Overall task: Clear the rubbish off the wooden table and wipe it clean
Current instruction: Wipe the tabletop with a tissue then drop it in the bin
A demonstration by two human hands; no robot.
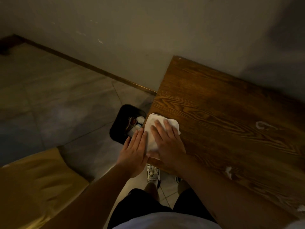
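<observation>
Your right hand (166,142) flat on white cloth (152,129) at wooden table (231,113) edge, grasping nothing; your left hand (133,151) at its nine o'clock, fingers straight, released; black bin (122,119) at eleven o'clock

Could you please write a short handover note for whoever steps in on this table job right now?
Right hand presses flat on the white cloth at the table edge. Left hand is open beside that edge, above the black bin on the floor, which holds rubbish. Left to do: white scraps and a whitish smear remain further along the table.
</observation>
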